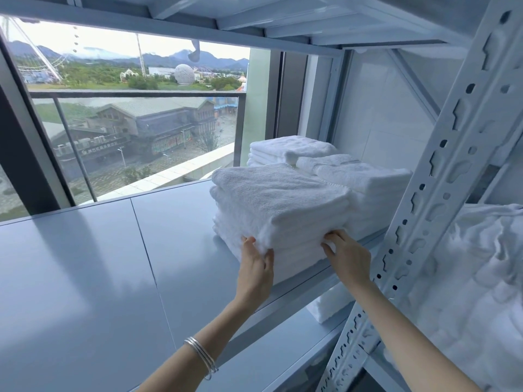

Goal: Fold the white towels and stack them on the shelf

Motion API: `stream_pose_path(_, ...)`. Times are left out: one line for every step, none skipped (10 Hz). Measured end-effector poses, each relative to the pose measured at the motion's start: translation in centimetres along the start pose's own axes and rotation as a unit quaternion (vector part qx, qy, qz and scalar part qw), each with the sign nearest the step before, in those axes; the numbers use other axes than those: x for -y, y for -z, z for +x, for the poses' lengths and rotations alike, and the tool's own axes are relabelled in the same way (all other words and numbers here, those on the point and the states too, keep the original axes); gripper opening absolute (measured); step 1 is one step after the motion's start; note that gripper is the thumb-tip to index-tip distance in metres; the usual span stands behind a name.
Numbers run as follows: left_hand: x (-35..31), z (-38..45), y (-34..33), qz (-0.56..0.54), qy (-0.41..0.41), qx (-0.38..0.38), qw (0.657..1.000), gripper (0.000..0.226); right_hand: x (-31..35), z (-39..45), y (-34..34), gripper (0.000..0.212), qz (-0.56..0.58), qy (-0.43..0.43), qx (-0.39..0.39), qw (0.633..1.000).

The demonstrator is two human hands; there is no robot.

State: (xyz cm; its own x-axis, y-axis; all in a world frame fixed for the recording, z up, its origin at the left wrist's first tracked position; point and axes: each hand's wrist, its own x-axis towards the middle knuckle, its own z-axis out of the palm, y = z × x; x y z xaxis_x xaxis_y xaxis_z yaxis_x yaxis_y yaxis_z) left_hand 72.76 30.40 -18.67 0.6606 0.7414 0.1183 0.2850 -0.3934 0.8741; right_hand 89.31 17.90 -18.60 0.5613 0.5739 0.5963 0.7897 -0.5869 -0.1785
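A tall stack of folded white towels (280, 210) stands at the front right of the grey metal shelf (99, 264). My left hand (256, 264) presses on the stack's near left corner, fingertips into the towel edges. At the near right corner my right hand (346, 254) touches the same stack, fingers tucked against the folds. Two more folded stacks sit behind it: one at the right (359, 176) and one at the back (288, 149). Whether either hand grips a towel or only presses on it is unclear.
A perforated white upright post (441, 176) rises just right of my right hand. Beyond it lies a heap of unfolded white towels (481, 278). A folded towel (331, 304) shows on the lower shelf. A large window (127, 123) is behind; the upper shelf board (254, 18) hangs overhead.
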Motion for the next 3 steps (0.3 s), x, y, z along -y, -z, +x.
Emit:
stream_pose_path(0.1, -0.3, 2.0, 0.080, -0.054, 0.059, 0.994, 0.062, 0.6, -0.5, 1.2, 0.028, -0.010, 0.008, 0.013, 1.000)
stream_pose_path(-1.0, -0.2, 4.3, 0.200, -0.089, 0.042, 0.975, 0.057, 1.9, -0.3, 3.9, 0.044, -0.030, 0.041, 0.005, 0.999)
stream_pose_path(-2.8, -1.0, 6.6, 0.307, -0.092, 0.036, 0.947, 0.058, 4.0, -0.4, 7.4, 0.059, -0.045, 0.056, 0.089, 0.993)
